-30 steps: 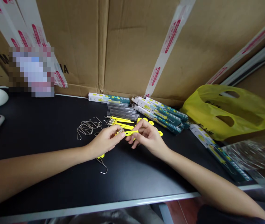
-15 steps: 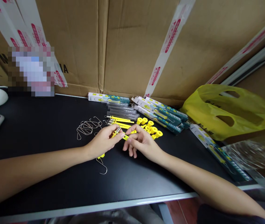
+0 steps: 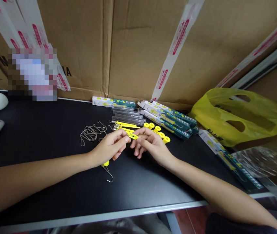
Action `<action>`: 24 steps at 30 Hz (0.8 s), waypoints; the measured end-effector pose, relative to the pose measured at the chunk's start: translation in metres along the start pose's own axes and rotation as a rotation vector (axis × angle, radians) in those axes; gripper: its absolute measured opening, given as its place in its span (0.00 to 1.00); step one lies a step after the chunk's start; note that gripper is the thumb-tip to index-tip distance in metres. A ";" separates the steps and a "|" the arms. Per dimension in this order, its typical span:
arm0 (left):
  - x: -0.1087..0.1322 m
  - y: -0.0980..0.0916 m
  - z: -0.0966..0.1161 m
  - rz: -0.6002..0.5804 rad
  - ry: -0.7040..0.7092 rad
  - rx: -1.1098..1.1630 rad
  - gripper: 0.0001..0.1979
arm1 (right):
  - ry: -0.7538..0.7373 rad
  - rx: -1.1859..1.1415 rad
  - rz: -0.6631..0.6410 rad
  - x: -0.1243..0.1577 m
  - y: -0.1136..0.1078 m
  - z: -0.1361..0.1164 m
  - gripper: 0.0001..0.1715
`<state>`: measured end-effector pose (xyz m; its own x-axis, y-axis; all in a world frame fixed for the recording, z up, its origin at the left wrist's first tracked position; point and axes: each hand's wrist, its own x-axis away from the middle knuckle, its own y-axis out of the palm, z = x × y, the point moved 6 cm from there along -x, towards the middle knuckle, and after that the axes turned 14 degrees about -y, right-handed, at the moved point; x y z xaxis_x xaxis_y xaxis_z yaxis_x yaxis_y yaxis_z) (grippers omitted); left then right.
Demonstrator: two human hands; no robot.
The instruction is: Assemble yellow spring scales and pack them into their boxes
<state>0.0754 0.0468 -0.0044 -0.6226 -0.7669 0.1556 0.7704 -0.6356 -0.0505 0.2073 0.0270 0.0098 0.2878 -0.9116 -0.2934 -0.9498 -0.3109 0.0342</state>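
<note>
Since the earlier frame your right hand (image 3: 150,144) has slid back in over the yellow piece (image 3: 133,136), fingers now curled on its end, while your left hand (image 3: 109,148) pinches the other end, a hook (image 3: 108,174) dangling below its palm. One unit is mid-assembly just above the black table (image 3: 43,136). Beyond it, loose wire hooks (image 3: 92,133), yellow caps (image 3: 159,131), clear tubes (image 3: 127,115) and boxes (image 3: 167,118) suggest most work remains.

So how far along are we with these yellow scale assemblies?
Early, it seems. A couple of yellow assemblies already lie by the clear tubes. In hand: the left hand and right hand pinch one yellow scale piece, its hook hanging below. Left: loose wire hooks, yellow caps and boxes remain.
</note>
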 end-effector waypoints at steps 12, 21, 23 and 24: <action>0.001 0.001 0.004 0.006 -0.014 -0.024 0.10 | 0.045 0.043 -0.131 0.003 0.010 0.001 0.12; 0.004 0.002 0.005 -0.004 -0.039 -0.022 0.14 | -0.123 0.372 -0.101 0.007 0.005 -0.014 0.05; 0.004 0.003 0.004 -0.004 -0.039 -0.045 0.14 | -0.179 0.504 -0.127 0.007 0.006 -0.017 0.06; 0.004 0.003 0.004 -0.008 -0.037 -0.054 0.14 | -0.198 0.561 -0.144 0.008 0.006 -0.017 0.08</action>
<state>0.0759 0.0425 -0.0001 -0.6222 -0.7588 0.1926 0.7564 -0.6461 -0.1017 0.2055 0.0134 0.0245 0.4414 -0.7868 -0.4314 -0.8380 -0.1896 -0.5117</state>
